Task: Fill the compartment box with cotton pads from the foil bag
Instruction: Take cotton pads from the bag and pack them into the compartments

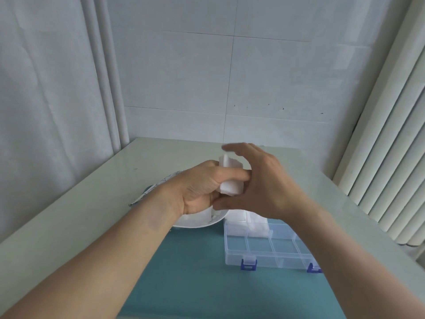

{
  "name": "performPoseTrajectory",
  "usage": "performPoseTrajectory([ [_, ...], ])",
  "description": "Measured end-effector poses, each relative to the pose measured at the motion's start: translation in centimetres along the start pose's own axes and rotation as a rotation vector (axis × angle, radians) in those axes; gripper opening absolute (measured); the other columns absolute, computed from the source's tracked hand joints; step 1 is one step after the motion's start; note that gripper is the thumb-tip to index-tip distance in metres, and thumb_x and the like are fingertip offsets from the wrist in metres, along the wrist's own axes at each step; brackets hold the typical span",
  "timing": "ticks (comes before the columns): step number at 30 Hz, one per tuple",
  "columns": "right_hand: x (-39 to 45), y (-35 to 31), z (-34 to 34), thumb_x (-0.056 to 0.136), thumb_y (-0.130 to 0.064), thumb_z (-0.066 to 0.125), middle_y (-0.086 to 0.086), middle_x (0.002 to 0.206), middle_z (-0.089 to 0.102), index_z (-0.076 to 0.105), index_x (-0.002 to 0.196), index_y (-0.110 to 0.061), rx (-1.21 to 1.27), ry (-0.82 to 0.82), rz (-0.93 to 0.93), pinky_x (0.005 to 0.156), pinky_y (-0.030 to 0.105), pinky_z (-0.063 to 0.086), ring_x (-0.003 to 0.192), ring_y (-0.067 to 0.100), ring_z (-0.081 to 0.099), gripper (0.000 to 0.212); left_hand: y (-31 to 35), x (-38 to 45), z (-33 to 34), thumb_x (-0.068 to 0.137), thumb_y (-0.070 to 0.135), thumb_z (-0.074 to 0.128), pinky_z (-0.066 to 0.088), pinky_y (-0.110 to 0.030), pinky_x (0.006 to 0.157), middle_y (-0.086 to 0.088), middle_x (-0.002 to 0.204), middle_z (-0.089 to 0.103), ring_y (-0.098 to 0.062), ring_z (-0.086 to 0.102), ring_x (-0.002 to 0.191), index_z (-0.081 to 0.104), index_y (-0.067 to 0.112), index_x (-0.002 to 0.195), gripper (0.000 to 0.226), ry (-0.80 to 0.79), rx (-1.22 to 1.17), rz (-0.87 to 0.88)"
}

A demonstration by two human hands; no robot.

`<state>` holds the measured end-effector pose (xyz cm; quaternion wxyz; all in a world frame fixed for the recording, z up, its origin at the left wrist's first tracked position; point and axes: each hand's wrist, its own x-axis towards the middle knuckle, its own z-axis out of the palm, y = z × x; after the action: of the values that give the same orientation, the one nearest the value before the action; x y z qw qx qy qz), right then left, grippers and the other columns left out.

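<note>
Pad stack point(231, 178) upright, long axis vertical, gripped by left hand point(202, 187); right hand point(259, 180) spread, touching stack. Box point(264, 252): far compartments w/ pads, near ones bare.

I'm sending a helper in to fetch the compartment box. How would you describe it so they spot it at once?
On the pale table lies a teal mat; the compartment box sits at the mat's far right, just right of a white bowl. It is the only clear plastic tray, split by dividers, with two blue latches on its near edge.
</note>
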<state>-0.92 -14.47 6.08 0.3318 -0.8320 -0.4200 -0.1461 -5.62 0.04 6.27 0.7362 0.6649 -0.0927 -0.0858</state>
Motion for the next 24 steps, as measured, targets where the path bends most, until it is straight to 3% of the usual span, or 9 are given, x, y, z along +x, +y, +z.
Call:
performPoseTrajectory([
  [3, -0.06, 0.11, 0.15, 0.052, -0.044, 0.097, -0.014, 0.136, 0.053, 0.053, 0.139, -0.028, 0.029, -0.029, 0.016, 0.094, 0.018, 0.046, 0.114, 0.001, 0.052, 0.099, -0.21, 0.09, 0.22, 0.090, 0.001, 0.060, 0.053, -0.024, 0.062, -0.005, 0.073, 0.065, -0.016, 0.064, 0.071, 0.064, 0.008, 0.084, 0.010, 0.036, -0.001, 0.005],
  [6, -0.04, 0.40, 0.29, 0.053, -0.042, 0.097, -0.011, 0.135, 0.055, 0.053, 0.137, -0.025, 0.042, 0.011, 0.026, 0.084, 0.004, 0.042, 0.104, -0.006, 0.049, 0.096, -0.23, 0.16, 0.41, 0.090, 0.001, 0.060, 0.053, -0.023, 0.061, -0.007, 0.080, 0.064, -0.016, 0.064, 0.074, 0.062, 0.003, 0.098, 0.008, 0.044, -0.003, 0.028],
  [8, -0.07, 0.42, 0.25, 0.053, -0.043, 0.096, -0.015, 0.138, 0.047, 0.042, 0.146, -0.029, 0.044, -0.013, 0.040, 0.083, 0.005, 0.040, 0.112, -0.004, 0.048, 0.109, -0.21, 0.17, 0.56, 0.091, 0.001, 0.060, 0.052, -0.024, 0.060, -0.008, 0.079, 0.063, -0.016, 0.064, 0.071, 0.060, 0.004, 0.100, 0.010, 0.055, -0.027, 0.039],
  [10, -0.05, 0.44, 0.36, 0.053, -0.039, 0.097, -0.012, 0.134, 0.051, 0.053, 0.138, -0.023, 0.049, 0.008, 0.010, 0.080, 0.008, 0.046, 0.110, 0.003, 0.056, 0.097, -0.36, 0.31, 0.77, 0.090, 0.000, 0.059, 0.052, -0.025, 0.060, -0.008, 0.079, 0.062, -0.016, 0.064, 0.072, 0.059, 0.006, 0.100, 0.011, 0.074, -0.039, 0.073],
  [14, -0.08, 0.04, 0.30, 0.054, -0.036, 0.097, -0.018, 0.129, 0.048, 0.049, 0.139, -0.025, 0.069, 0.010, 0.017, 0.084, 0.011, 0.049, 0.100, -0.022, 0.050, 0.098, -0.61, 0.58, 0.87, 0.087, 0.003, 0.059, 0.052, -0.027, 0.061, -0.010, 0.084, 0.061, -0.019, 0.061, 0.075, 0.058, 0.005, 0.103, 0.017, 0.089, -0.090, 0.079],
  [17, -0.01, 0.34, 0.19, 0.052, -0.038, 0.097, -0.011, 0.139, 0.051, 0.058, 0.131, -0.021, 0.022, 0.032, 0.021, 0.086, 0.014, 0.046, 0.108, -0.001, 0.056, 0.089, -0.62, 0.39, 0.81, 0.087, 0.004, 0.059, 0.054, -0.028, 0.063, -0.009, 0.079, 0.064, -0.020, 0.063, 0.075, 0.067, 0.007, 0.083, 0.009, 0.053, -0.056, 0.039],
  [20, -0.09, 0.58, 0.09, 0.054, -0.035, 0.096, -0.014, 0.145, 0.040, 0.038, 0.147, -0.026, 0.049, -0.015, 0.042, 0.089, 0.005, 0.036, 0.120, -0.005, 0.042, 0.110, -0.77, 0.30, 0.83, 0.091, 0.005, 0.058, 0.057, -0.033, 0.066, -0.016, 0.089, 0.066, -0.026, 0.066, 0.082, 0.069, 0.004, 0.099, 0.014, 0.011, -0.045, 0.010],
  [23, -0.12, 0.39, -0.10, 0.057, -0.030, 0.095, -0.008, 0.150, 0.040, 0.062, 0.124, -0.024, 0.018, 0.009, 0.009, 0.091, 0.010, 0.043, 0.117, -0.004, 0.047, 0.075, -0.69, 0.14, 0.75, 0.094, 0.002, 0.054, 0.058, -0.036, 0.069, -0.017, 0.093, 0.066, -0.027, 0.067, 0.086, 0.066, 0.003, 0.107, 0.017, -0.018, -0.041, 0.005],
  [24, -0.16, 0.27, -0.13, 0.058, -0.029, 0.095, -0.008, 0.152, 0.038, 0.060, 0.128, -0.026, 0.010, 0.005, -0.001, 0.092, 0.009, 0.043, 0.119, -0.004, 0.046, 0.078, -0.63, 0.07, 0.71, 0.094, 0.001, 0.054, 0.058, -0.034, 0.068, -0.015, 0.090, 0.066, -0.025, 0.067, 0.084, 0.066, 0.003, 0.104, 0.016, -0.033, -0.055, -0.002],
])
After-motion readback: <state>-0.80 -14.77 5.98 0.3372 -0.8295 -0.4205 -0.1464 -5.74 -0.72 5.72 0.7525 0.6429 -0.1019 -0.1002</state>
